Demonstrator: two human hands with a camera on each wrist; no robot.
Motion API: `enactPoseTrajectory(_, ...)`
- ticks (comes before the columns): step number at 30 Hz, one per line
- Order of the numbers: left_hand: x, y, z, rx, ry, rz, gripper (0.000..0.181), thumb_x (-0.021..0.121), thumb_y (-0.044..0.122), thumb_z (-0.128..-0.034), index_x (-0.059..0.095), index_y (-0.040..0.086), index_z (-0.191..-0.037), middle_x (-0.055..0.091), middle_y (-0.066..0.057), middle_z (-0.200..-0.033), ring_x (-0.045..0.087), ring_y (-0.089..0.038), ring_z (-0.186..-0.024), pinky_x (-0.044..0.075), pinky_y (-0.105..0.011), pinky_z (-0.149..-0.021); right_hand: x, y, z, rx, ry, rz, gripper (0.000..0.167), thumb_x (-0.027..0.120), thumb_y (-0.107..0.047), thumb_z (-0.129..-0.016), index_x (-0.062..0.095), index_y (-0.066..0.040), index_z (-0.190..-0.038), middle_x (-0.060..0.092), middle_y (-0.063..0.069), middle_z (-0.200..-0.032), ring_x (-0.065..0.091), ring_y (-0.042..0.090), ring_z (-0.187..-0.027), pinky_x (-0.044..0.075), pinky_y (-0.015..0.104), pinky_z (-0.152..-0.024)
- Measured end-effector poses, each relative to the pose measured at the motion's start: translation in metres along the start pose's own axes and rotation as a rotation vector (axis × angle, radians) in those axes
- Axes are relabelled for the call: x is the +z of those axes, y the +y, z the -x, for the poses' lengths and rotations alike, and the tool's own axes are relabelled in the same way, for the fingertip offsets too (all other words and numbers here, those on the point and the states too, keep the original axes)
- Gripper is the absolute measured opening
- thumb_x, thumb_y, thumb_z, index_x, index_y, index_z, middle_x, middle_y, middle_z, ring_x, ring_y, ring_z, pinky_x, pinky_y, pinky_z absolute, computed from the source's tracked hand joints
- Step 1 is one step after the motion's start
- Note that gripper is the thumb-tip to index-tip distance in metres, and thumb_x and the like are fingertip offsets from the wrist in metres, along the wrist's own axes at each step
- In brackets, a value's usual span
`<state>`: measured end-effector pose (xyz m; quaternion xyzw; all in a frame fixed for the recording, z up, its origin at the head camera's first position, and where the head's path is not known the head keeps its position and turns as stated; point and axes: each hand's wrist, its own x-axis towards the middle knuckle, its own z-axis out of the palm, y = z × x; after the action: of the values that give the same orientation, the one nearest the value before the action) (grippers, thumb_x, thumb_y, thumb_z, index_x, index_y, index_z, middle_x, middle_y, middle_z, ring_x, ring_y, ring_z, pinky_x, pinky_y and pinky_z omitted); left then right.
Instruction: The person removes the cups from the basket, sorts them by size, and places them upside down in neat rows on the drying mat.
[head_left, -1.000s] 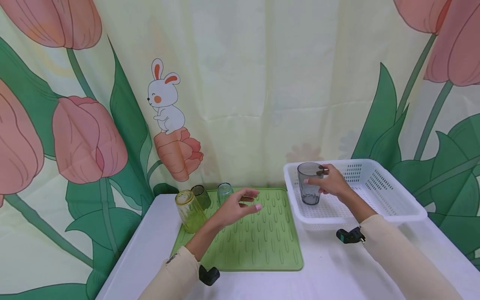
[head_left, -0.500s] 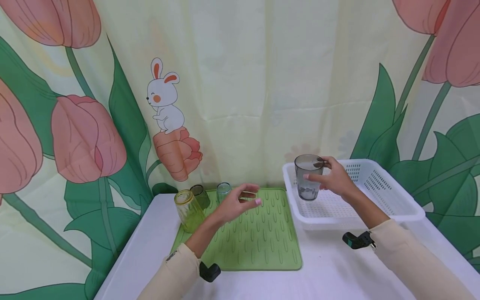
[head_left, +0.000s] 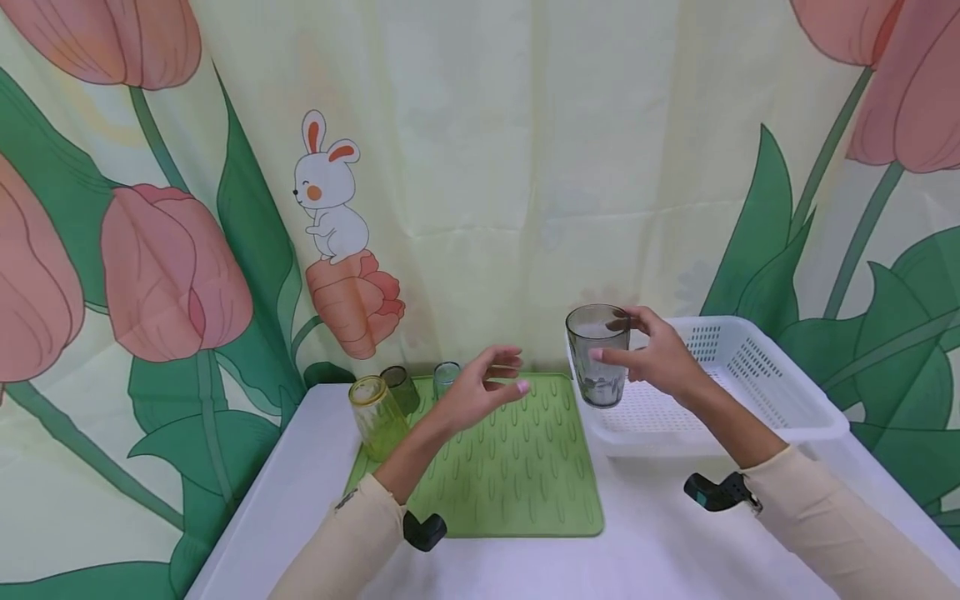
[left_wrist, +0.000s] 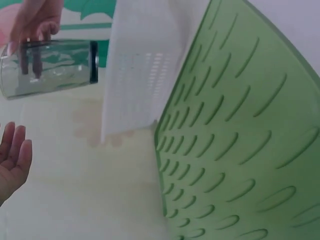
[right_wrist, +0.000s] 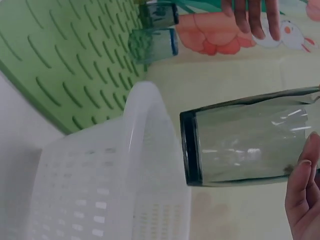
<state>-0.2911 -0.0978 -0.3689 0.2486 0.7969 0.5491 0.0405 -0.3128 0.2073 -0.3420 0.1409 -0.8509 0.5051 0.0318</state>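
Observation:
A grey-tinted drinking glass is held upright by my right hand, which grips it near the rim. It hangs above the left edge of the white basket, and the right wrist view shows its thick dark base apart from the basket. My left hand hovers over the green drying mat with loosely bent fingers, holding nothing. Left of it on the mat stand a yellow glass, a dark glass and a bluish glass, partly hidden by that hand. The yellow glass stands upside down.
The mat and basket lie side by side on a white table, the basket to the right. A curtain printed with tulips and a rabbit hangs close behind them.
My right hand has lifted the grey glass out of the basket and carried it left to above the basket's edge. The left hand has risen slightly.

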Motion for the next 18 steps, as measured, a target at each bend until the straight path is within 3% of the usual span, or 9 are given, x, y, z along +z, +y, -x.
enactPoseTrajectory(9,0.001,0.014,-0.006,0.009,-0.002,-0.012,0.060,0.068,0.037,-0.0946,0.045,0.021,-0.147,0.055,-0.003,-0.142,0.055,-0.021,-0.130,0.045,-0.042,-0.109,0.011,-0.019,0.013,-0.060,-0.029,-0.048,0.084,0.082,-0.033,-0.084,0.036,-0.011,-0.151,0.051,0.010,-0.145,0.064,0.022,-0.083,0.057,0.035,-0.062)
enactPoseTrajectory(18,0.004,0.021,-0.006,0.049,-0.047,0.022,0.077,0.070,0.048,-0.0906,0.036,0.017,-0.153,0.049,-0.006,-0.149,0.049,-0.028,-0.137,0.040,-0.047,-0.113,0.029,-0.034,0.031,-0.107,-0.106,-0.129,0.078,0.083,-0.022,-0.083,0.040,-0.012,-0.148,0.052,0.011,-0.142,0.056,0.019,-0.055,0.055,0.035,-0.059)
